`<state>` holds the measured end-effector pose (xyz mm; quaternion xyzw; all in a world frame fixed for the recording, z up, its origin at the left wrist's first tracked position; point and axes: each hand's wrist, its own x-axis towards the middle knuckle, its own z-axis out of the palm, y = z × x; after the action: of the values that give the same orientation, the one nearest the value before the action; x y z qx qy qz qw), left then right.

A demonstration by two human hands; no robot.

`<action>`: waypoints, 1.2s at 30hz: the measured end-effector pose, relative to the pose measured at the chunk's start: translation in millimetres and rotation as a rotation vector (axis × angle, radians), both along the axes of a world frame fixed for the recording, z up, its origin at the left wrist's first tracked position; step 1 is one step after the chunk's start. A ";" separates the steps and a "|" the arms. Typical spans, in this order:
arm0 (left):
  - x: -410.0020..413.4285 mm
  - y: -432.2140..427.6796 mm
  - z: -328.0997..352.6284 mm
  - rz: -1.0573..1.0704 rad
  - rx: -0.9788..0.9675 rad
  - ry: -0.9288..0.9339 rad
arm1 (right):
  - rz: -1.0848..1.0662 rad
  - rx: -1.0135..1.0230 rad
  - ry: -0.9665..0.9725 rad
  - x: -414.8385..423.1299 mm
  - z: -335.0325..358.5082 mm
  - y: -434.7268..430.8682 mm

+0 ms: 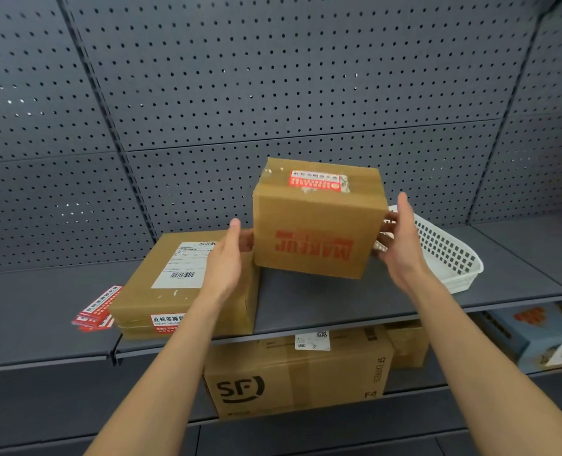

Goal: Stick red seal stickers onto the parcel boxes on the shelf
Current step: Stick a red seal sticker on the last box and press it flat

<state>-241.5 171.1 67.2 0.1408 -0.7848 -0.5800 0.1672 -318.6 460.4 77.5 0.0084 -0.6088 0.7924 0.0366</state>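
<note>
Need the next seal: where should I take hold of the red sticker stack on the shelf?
Pinch the red sticker stack at its fanned near end, coming from the front-left of the shelf. It lies flat, and the flat parcel crowds its right side.

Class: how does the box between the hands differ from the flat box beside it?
The tall box is nearly cubic, the flat box low and wide. The tall box bears red lettering; the flat box a white shipping label. Both are brown cardboard with red seal stickers.
</note>
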 end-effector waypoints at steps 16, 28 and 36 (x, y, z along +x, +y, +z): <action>7.0 -2.9 -20.0 -0.038 -0.416 0.007 | -0.058 0.172 0.113 28.9 -46.7 -10.4; 33.8 -49.0 -34.8 0.049 -0.757 0.191 | -0.105 0.186 0.023 39.8 -83.4 -7.3; 92.2 -158.6 -52.8 0.454 -0.385 0.017 | -0.066 0.247 0.025 46.2 -85.9 -11.8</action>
<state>-149.3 12.4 14.3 0.2735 -0.8275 -0.3693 0.3226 -272.4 448.6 -8.5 0.0027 -0.7011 0.7097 0.0692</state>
